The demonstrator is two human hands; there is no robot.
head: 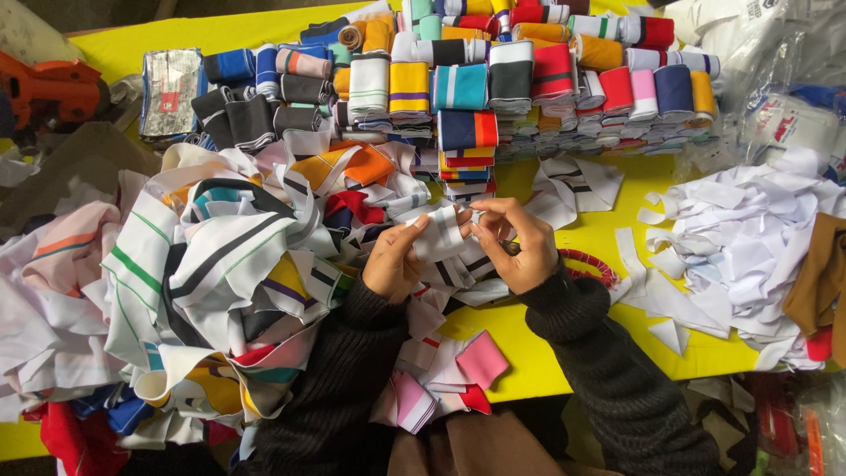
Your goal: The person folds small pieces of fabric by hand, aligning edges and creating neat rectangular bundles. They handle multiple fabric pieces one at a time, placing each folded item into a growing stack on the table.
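My left hand [394,259] and my right hand [515,242] meet over the yellow table [599,231], both pinching a small white knit fabric strip [442,234] held between them. Both arms wear dark knit sleeves. Just below the hands lie more loose striped strips, and a pink folded piece [481,359] rests near my lap. A red ring-shaped band [592,262] lies right beside my right wrist.
A big heap of loose striped collar pieces [203,264] fills the left. Neat stacks of folded coloured bands [529,84] line the back. White paper-like scraps [749,256] pile up on the right, next to plastic bags [793,97]. An orange tool [44,88] sits far left.
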